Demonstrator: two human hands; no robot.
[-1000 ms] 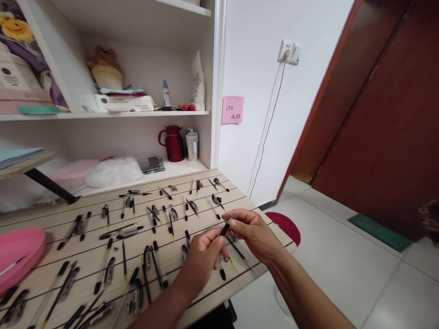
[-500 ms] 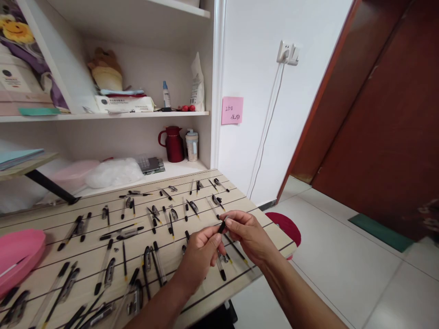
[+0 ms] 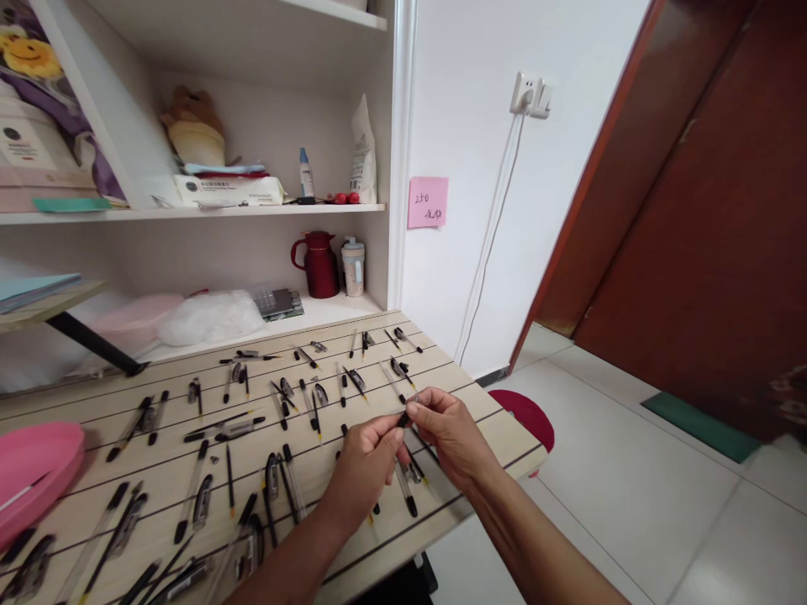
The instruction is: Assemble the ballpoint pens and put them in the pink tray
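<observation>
Over the right part of the table, my left hand and my right hand meet with fingertips pinched together. Between them is a short black pen part, mostly covered by the fingers; both hands grip it. Below the hands lies a clear pen barrel with a black end. Just beyond them are another clear barrel and a black cap. Thin black refills with yellow ends, such as one refill, lie with caps and barrels in loose groups across the table.
A pink basin stands at the table's left edge. Behind, a white shelf holds a dark red jug and a cup. A red round stool is beyond the table's right edge.
Both hands stay together on the black pen part. It has tilted lower and more of it is covered by my fingers. The right hand has shifted slightly left.
</observation>
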